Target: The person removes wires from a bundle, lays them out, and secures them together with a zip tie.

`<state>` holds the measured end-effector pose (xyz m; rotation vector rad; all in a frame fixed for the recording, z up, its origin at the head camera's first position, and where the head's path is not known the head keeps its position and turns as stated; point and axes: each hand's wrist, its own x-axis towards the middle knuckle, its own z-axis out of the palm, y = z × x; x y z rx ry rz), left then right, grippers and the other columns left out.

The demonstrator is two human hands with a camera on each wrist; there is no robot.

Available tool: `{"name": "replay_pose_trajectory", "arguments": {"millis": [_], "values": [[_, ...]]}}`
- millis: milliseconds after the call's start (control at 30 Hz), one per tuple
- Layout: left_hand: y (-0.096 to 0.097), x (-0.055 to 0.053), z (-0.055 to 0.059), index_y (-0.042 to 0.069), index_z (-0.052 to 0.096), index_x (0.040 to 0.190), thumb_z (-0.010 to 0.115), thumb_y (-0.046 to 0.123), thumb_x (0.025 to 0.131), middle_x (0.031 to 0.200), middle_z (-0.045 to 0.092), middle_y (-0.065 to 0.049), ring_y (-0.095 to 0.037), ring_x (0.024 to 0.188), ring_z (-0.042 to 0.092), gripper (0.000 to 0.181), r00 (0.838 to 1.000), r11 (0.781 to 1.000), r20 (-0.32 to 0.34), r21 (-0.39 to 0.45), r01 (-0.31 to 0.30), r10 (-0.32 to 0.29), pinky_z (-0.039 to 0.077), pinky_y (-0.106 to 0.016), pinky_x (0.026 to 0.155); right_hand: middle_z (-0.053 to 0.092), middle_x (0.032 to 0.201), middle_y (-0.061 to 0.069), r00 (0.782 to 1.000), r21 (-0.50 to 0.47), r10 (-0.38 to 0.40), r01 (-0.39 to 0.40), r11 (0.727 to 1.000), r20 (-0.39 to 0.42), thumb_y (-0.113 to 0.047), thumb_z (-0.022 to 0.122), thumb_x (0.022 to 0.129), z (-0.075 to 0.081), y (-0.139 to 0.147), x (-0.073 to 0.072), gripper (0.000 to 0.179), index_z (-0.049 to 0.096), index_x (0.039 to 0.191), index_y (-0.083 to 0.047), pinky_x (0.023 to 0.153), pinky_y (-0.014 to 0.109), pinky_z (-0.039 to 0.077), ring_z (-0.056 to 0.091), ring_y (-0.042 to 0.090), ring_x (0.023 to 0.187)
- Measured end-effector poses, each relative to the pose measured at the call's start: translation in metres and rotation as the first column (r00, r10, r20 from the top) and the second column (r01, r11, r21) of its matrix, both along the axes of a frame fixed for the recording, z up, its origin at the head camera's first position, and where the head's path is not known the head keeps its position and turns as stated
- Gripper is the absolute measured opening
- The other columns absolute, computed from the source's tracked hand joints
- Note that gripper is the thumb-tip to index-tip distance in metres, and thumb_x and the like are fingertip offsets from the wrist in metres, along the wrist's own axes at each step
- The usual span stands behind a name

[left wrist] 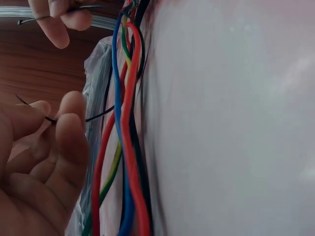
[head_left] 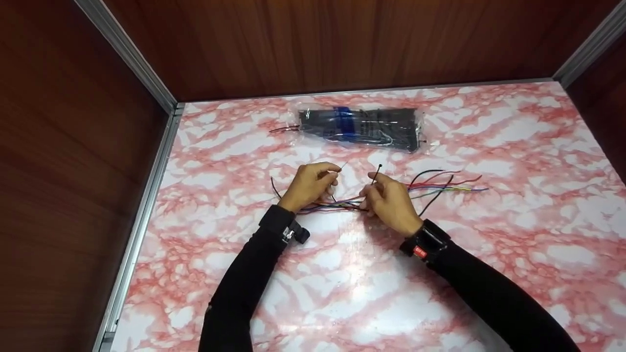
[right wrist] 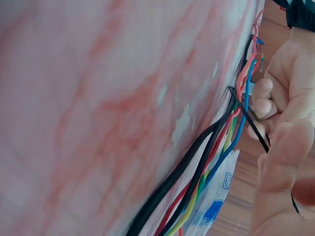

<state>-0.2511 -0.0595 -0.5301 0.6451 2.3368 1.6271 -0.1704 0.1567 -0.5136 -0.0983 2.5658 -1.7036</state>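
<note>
A bundle of loose coloured wires [head_left: 318,208] lies across the table under both hands, red, blue, black and yellow-green among them. My left hand [head_left: 310,183] pinches the thin tail of a black cable tie [left wrist: 101,114] between thumb and fingers; the strip runs behind the wires. To the right, my right hand [head_left: 391,200] pinches a black strip whose small head [head_left: 380,166] sticks up past the index finger. In the right wrist view a black strip [right wrist: 257,132] crosses the wires beside the fingers. Whether both hands hold one and the same tie I cannot tell.
Behind the hands lies a clear plastic bag [head_left: 381,129] of black cable ties with a blue band. Loose wire ends [head_left: 469,189] fan out to the right. Brown wood panels [head_left: 367,44] with metal edging border the marbled red-and-white table [head_left: 332,293].
</note>
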Motion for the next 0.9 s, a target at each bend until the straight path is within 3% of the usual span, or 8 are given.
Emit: {"name": "replay_pose_trajectory", "arguments": {"millis": [167,267,400,500,667,800,900], "values": [[-0.0059,-0.0021,0.0002,0.002,0.074,0.101,0.068,0.016,0.092,0.083,0.074,-0.015,-0.022,0.063,0.069,0.017,0.995,0.999,-0.083,-0.006,-0.05,0.049,0.05,-0.022,0.049,0.07,0.09,0.017,0.999,0.038,0.037,-0.039,0.999,0.036,-0.015,0.04,0.105,-0.0013,0.0002,-0.0022,0.036,0.049,0.134,0.005,0.047,0.037,0.054,0.068,0.031,0.058],[-0.0059,-0.0008,0.0008,0.004,0.076,0.099,0.07,0.015,0.09,0.083,0.075,-0.013,-0.018,0.063,0.069,0.016,0.99,0.999,-0.137,-0.021,-0.026,0.023,0.052,-0.022,0.054,0.07,0.085,0.015,0.994,0.122,0.096,-0.103,0.987,0.061,-0.015,0.039,0.105,-0.0016,-0.0009,-0.004,0.035,0.051,0.132,0.004,0.044,0.036,0.052,0.067,0.028,0.056],[-0.0016,0.001,0.0025,0.006,0.077,0.099,0.07,0.015,0.09,0.086,0.076,-0.007,-0.008,0.062,0.064,0.014,0.976,0.998,-0.217,-0.054,0.009,-0.021,0.051,-0.02,0.06,0.069,0.077,0.008,0.986,0.269,0.157,-0.164,0.949,0.048,-0.014,0.039,0.104,-0.0023,-0.003,-0.007,0.032,0.055,0.128,0.0,0.047,0.031,0.051,0.064,0.02,0.054],[0.0009,0.0025,0.0039,0.007,0.078,0.098,0.07,0.016,0.09,0.085,0.075,-0.005,-0.004,0.061,0.061,0.015,0.971,0.997,-0.238,-0.071,0.02,-0.036,0.05,-0.02,0.059,0.068,0.076,0.006,0.983,0.311,0.175,-0.182,0.933,0.051,-0.013,0.038,0.104,-0.0029,-0.004,-0.008,0.032,0.056,0.128,-0.002,0.05,0.029,0.051,0.063,0.017,0.054],[0.0006,0.0033,0.0041,0.007,0.078,0.098,0.069,0.018,0.091,0.082,0.075,-0.005,-0.003,0.059,0.06,0.016,0.972,0.996,-0.232,-0.086,0.024,-0.043,0.049,-0.019,0.057,0.067,0.077,0.006,0.985,0.279,0.165,-0.173,0.945,0.052,-0.012,0.037,0.104,-0.0029,-0.0046,-0.0082,0.033,0.054,0.129,-0.001,0.052,0.029,0.052,0.064,0.019,0.056],[0.0007,0.0025,0.0035,0.007,0.078,0.098,0.069,0.017,0.091,0.083,0.075,-0.008,-0.004,0.059,0.059,0.015,0.974,0.996,-0.221,-0.077,0.034,-0.05,0.048,-0.019,0.057,0.067,0.076,0.005,0.983,0.295,0.174,-0.183,0.938,0.057,-0.012,0.037,0.104,-0.0039,-0.0041,-0.0083,0.031,0.056,0.127,-0.002,0.052,0.03,0.052,0.062,0.015,0.055],[0.0017,0.002,0.0039,0.008,0.078,0.097,0.069,0.017,0.091,0.084,0.075,-0.005,-0.003,0.062,0.06,0.014,0.97,0.996,-0.236,-0.082,0.038,-0.057,0.049,-0.019,0.06,0.067,0.075,0.004,0.98,0.334,0.193,-0.196,0.922,0.044,-0.012,0.038,0.103,-0.0046,-0.0042,-0.0091,0.03,0.058,0.124,-0.002,0.061,0.031,0.053,0.061,0.011,0.056]]}}
